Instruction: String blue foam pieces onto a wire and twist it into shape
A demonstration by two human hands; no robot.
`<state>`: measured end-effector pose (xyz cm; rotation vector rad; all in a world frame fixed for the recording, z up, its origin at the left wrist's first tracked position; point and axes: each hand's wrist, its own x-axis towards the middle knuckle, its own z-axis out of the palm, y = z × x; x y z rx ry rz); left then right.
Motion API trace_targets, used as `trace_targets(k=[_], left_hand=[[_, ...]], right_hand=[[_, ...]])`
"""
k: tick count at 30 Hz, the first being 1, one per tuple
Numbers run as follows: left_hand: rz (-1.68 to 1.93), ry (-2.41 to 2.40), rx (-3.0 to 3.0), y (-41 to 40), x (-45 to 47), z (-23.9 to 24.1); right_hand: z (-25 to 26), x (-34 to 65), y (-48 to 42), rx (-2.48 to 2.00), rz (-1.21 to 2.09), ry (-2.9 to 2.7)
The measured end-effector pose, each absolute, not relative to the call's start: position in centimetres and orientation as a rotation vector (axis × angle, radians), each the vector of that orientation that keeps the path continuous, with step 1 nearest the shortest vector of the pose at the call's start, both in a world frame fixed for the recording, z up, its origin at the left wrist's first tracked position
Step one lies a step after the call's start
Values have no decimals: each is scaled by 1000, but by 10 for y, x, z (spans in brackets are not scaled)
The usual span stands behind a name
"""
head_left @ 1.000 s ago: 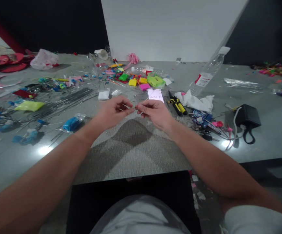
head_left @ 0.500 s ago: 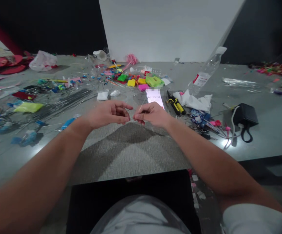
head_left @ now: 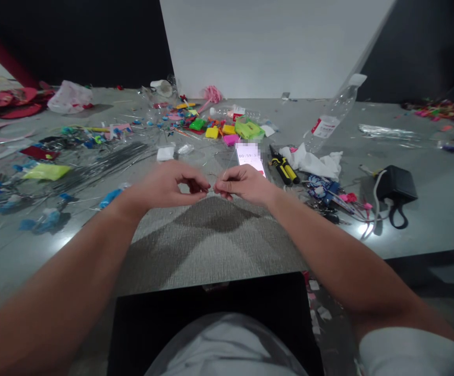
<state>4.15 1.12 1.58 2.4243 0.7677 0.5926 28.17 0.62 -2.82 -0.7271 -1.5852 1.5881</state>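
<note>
My left hand (head_left: pixel 174 183) and my right hand (head_left: pixel 246 183) meet fingertip to fingertip above the front of the table. Both are closed in a pinch. A thin wire (head_left: pixel 210 174) curves faintly between them and appears to run into the right fingers. What sits in the left pinch is too small to make out. Just behind the right hand lies a phone (head_left: pixel 252 158) with a lit timer screen. Beside it are pliers (head_left: pixel 284 166) with yellow and black handles.
A clear bottle (head_left: pixel 330 117) stands tilted behind crumpled tissue (head_left: pixel 318 163). To the right is a black adapter (head_left: pixel 396 184) with a cable. Thin grey wires (head_left: pixel 105 164) and blue scraps (head_left: pixel 48 220) lie left. Colourful packets (head_left: pixel 248 129) are scattered toward the back.
My left index finger, stretched out before, has curled down to the thumb, and the left fingers have come closer to the right ones. My right hand stays nearly still.
</note>
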Motion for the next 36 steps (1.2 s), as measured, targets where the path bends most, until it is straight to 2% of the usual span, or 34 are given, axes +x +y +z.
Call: trace_targets(k=[8, 16, 21, 29, 36], left_hand=[[590, 730, 2589, 9, 50, 10], [652, 808, 1974, 12, 55, -2], [644, 783, 1872, 11, 63, -9], [739, 937, 2144, 2, 65, 1], [828, 977, 2860, 3, 57, 6]], right_hand=[[-30, 273, 4, -649, 1725, -1125], [-27, 274, 4, -641, 1687, -1083], [-28, 271, 4, -667, 1644, -1081], [-26, 269, 3, -698, 1642, -991], [-22, 267, 2, -743, 1664, -915]])
